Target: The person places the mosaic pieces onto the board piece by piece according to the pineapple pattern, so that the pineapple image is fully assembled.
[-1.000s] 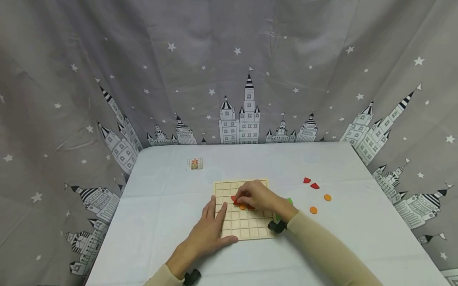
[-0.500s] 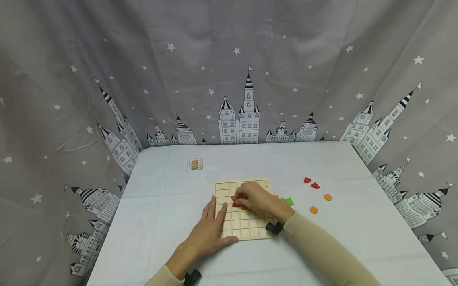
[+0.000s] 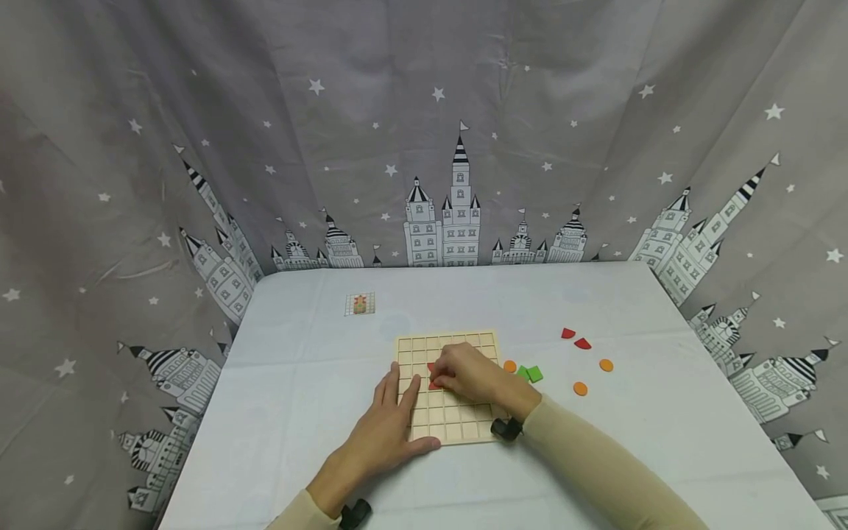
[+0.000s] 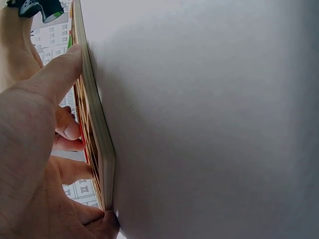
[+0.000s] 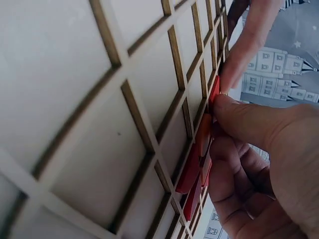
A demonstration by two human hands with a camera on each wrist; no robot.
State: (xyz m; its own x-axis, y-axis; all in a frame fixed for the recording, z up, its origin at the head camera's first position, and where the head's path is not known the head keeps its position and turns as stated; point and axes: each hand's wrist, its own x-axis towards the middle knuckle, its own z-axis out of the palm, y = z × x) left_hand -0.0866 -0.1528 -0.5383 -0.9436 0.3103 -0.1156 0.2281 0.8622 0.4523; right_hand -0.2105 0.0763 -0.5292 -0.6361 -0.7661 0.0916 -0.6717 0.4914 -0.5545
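Note:
A light wooden grid board lies on the white table. My right hand is over its middle, thumb and fingers pinching a red fan-shaped piece right at a grid cell. Close by in the right wrist view, an orange piece and more red pieces sit in the grid, partly hidden by the fingers. My left hand rests along the board's left side with fingers spread; its thumb touches the near edge.
Right of the board lie an orange disc and green squares. Farther right are two red fan-shaped pieces and two orange discs. A small picture card lies at the back left. A grey curtain hangs behind the table.
My right hand has shifted slightly, bringing the red piece a little toward me on the grid. An orange disc and the green squares now show fully beside its wrist. The left hand stays put.

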